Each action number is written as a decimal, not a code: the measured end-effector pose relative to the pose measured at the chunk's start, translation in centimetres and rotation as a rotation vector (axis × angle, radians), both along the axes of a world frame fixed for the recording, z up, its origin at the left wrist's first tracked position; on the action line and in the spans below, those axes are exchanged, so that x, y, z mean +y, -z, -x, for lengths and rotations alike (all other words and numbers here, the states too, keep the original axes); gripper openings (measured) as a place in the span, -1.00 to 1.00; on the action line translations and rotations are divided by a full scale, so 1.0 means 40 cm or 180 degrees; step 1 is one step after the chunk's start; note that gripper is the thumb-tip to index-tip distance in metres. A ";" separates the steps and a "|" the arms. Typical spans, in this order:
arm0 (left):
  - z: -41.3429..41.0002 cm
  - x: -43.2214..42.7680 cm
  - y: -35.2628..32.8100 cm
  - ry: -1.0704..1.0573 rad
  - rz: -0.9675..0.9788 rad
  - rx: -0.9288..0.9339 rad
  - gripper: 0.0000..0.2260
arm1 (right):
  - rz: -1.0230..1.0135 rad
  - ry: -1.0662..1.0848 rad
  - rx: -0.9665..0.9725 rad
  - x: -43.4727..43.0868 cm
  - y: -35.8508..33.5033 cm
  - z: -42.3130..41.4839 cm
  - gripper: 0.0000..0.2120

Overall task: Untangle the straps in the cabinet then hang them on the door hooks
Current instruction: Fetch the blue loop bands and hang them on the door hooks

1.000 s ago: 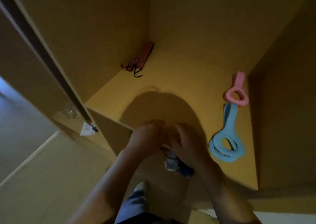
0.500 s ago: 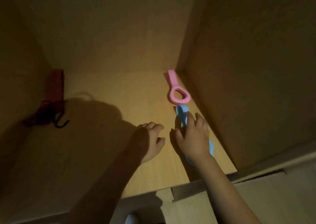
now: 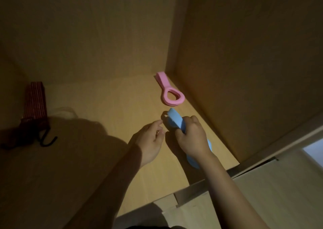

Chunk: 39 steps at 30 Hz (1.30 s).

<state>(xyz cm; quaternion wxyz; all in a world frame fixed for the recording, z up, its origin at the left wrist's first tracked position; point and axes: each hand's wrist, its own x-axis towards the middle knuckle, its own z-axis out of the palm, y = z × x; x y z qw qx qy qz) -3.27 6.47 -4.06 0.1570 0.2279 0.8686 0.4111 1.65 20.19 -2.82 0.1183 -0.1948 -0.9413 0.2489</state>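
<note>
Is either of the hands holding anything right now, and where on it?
The right hand grips the blue strap around its middle; the left hand holds nothing.

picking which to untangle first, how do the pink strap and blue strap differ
The pink strap lies untouched on the shelf; the blue strap is gripped by the right hand, its far end raised. The pink strap's loop shows whole; the blue strap's is mostly hidden. Both are flat bands.
</note>
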 end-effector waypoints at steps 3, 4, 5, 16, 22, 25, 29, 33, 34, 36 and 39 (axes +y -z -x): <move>0.008 0.001 -0.021 -0.0282 -0.0763 -0.0756 -0.57 | 0.0572 -0.0312 0.0081 -0.017 -0.028 -0.008 -0.90; 0.009 0.003 -0.028 -0.0326 -0.1051 -0.1053 -0.54 | 0.0766 -0.0374 0.0093 -0.021 -0.039 -0.010 -0.92; 0.011 0.007 -0.031 -0.0369 -0.1301 -0.1298 -0.49 | 0.0964 -0.0418 0.0115 -0.023 -0.050 -0.012 -0.93; 0.021 -0.004 -0.060 -0.0165 -0.1194 -0.0399 -0.68 | 0.1681 -0.0867 0.0183 -0.038 -0.119 -0.041 -0.83; 0.008 -0.014 -0.106 -0.0411 -0.1741 -0.0532 -0.75 | 0.1489 -0.0915 0.0277 -0.033 -0.117 -0.054 -0.92; -0.006 -0.021 -0.130 -0.0480 -0.1705 -0.0134 -0.74 | 0.1664 -0.1021 0.0380 -0.043 -0.121 -0.061 -0.95; -0.008 -0.028 -0.143 -0.0375 -0.1377 0.0118 -0.75 | 0.1887 -0.1115 0.0646 -0.058 -0.135 -0.062 -0.87; 0.003 -0.045 -0.144 -0.0435 -0.1096 0.0544 -0.76 | 0.2180 -0.1035 0.1093 -0.067 -0.156 -0.060 -0.86; 0.003 -0.050 -0.146 -0.0358 -0.1102 0.0445 -0.75 | 0.2215 -0.1008 0.1185 -0.070 -0.160 -0.058 -0.85; -0.004 -0.060 -0.155 -0.0153 -0.1232 0.0097 -0.74 | 0.2299 -0.0900 0.1314 -0.074 -0.163 -0.053 -0.83; -0.011 -0.077 -0.165 0.0014 -0.1469 -0.0387 -0.77 | 0.2400 -0.0656 0.1433 -0.074 -0.157 -0.044 -0.82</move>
